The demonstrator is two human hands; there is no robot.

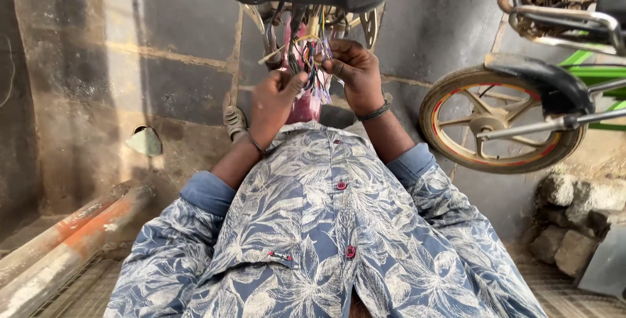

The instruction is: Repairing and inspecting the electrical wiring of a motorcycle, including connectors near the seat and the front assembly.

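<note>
Concrete floor (163, 64); wires (312, 51) lengthwise between hands.

Grey concrete floor (163, 77), rusty pipes (59, 246), stone pile (574, 220), parked motorcycle wheel (499, 119), daylight.

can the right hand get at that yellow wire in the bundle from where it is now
Probably yes. The right hand is already at the wire bundle, fingertips among the strands, and the yellow wire runs just beside them. Only neighbouring wires crowd it; the left hand sits lower.
</note>
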